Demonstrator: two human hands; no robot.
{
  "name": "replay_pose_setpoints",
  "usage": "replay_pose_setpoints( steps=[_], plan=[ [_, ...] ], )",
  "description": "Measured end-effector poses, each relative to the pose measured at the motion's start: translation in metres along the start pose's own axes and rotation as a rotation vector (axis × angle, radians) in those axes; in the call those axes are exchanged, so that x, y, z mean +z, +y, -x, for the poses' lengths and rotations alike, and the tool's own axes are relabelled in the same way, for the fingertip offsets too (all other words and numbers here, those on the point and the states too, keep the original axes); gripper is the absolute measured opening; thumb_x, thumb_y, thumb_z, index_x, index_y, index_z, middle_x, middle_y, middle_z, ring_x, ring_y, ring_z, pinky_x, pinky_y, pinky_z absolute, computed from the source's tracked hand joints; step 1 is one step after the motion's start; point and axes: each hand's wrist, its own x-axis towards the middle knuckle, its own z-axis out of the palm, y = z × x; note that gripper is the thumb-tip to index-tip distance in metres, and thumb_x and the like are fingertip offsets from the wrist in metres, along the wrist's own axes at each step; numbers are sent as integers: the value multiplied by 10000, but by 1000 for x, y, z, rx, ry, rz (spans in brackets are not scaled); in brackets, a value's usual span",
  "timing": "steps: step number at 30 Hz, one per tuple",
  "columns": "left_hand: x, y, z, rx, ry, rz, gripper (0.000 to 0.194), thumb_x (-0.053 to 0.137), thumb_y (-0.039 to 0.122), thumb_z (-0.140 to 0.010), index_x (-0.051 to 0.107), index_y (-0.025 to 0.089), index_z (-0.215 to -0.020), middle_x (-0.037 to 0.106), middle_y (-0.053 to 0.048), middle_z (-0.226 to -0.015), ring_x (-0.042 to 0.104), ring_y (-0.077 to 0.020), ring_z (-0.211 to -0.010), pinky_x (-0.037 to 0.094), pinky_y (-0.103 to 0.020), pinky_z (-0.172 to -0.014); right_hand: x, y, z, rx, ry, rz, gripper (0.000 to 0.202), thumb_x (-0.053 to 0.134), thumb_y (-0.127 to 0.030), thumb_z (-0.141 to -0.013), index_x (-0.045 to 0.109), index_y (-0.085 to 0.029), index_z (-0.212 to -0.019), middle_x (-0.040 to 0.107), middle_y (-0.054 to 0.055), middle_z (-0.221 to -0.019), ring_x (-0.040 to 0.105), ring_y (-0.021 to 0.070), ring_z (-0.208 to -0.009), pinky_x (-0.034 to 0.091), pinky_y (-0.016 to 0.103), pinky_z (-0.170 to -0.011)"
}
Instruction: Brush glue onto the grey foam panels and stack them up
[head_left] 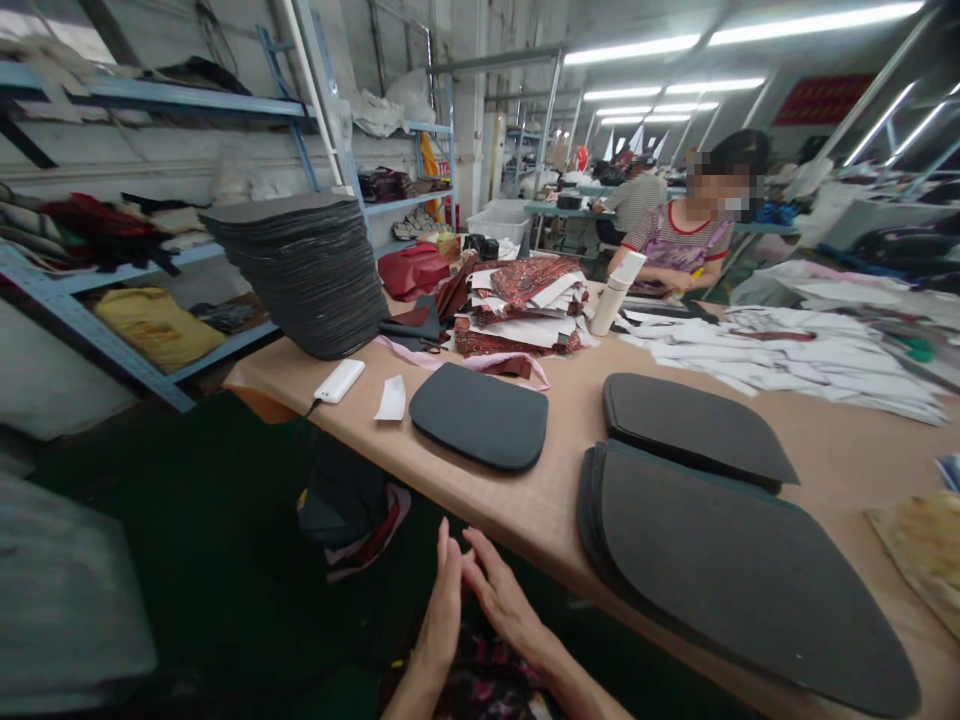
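Note:
In front of the table edge, my left hand and my right hand are held close together, fingers stretched out. Nothing shows in either one, though the space between the palms is partly hidden. Nearest to them on the table lies a dark, rounded flat panel. To the right are two low stacks of larger dark panels, a front stack and a back stack. A tall, leaning stack of dark sheets stands at the table's left end.
A white power bank with a cable and a paper slip lie near the table's edge. Behind are patterned red pieces, a pale bottle and white cut pieces. A co-worker is across the table. Shelves stand left.

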Motion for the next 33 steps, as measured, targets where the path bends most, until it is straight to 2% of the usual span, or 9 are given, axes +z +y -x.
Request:
replay_pose_setpoints(
  steps=[4, 6, 10, 15, 19, 23, 26, 28, 33],
  plan=[
    [7, 11, 9, 119, 30, -241, 765, 321, 573, -864, 45, 157, -1444, 332, -139, -1444, 279, -224, -1337, 158, -365, -1121, 6, -18, -3, 17, 59, -171, 411, 620, -515, -725, 655, -163, -934, 656, 34, -792, 606, 191, -782, 467, 315, -773],
    [12, 14, 13, 148, 13, -283, 757, 322, 554, -871, 31, 152, -1443, 329, -132, -1446, 263, -213, -1344, 180, -350, -1113, 6, -25, -6, 42, 90, -190, 396, 612, -530, -721, 661, -144, -798, 640, 29, -702, 587, 172, -686, 463, 283, -678],
    [12, 12, 11, 111, -52, -307, 767, 322, 575, -862, 22, 174, -1443, 387, -131, -1414, 390, -235, -1278, 262, -372, -1074, 3, -23, -9, 132, 101, -203, 469, 551, -606, -726, 623, -144, -679, 569, -3, -539, 513, 129, -513, 420, 253, -540],
    [4, 8, 1, 95, 71, -246, 757, 288, 616, -849, 99, 185, -1442, 158, -86, -1511, 312, -237, -1325, 254, -346, -1082, 1, -14, -5, -21, 77, -51, 364, 617, -526, -717, 618, -162, -712, 609, 6, -654, 569, 156, -650, 447, 266, -656],
    [4, 14, 6, 150, 41, -331, 711, 330, 573, -861, 149, 196, -1435, 305, -71, -1465, 323, -221, -1320, 210, -349, -1099, -2, -18, -8, 73, 65, -115, 412, 615, -563, -695, 582, -161, -611, 580, -5, -550, 563, 153, -573, 461, 280, -627],
    [5, 13, 4, 147, -6, -256, 749, 286, 605, -858, 99, 172, -1440, 462, -101, -1366, 415, -232, -1264, 314, -380, -1051, -7, -29, -7, 116, 20, -196, 469, 563, -611, -712, 620, -148, -662, 582, -5, -532, 573, 159, -558, 472, 304, -632],
    [1, 9, -3, 151, 50, -196, 758, 264, 630, -848, 131, 171, -1437, 352, -101, -1440, 352, -232, -1304, 295, -375, -1073, -9, -37, 1, -43, -33, -134, 344, 625, -505, -723, 675, -170, -786, 650, 19, -754, 603, 171, -718, 468, 303, -737],
    [-1, 7, -5, 176, 64, -249, 739, 283, 621, -848, 182, 176, -1429, 255, -83, -1486, 244, -224, -1354, 213, -361, -1112, -10, -41, 5, -101, -30, -42, 278, 673, -451, -694, 687, -175, -720, 646, 33, -832, 594, 180, -779, 464, 295, -750],
    [-1, 8, 3, 152, -28, -367, 730, 322, 600, -851, 176, 183, -1431, 373, -102, -1429, 303, -235, -1330, 168, -390, -1118, -6, -35, 1, 37, -35, -97, 282, 670, -439, -693, 623, -166, -642, 612, 3, -621, 576, 157, -615, 468, 292, -642]
  ],
)
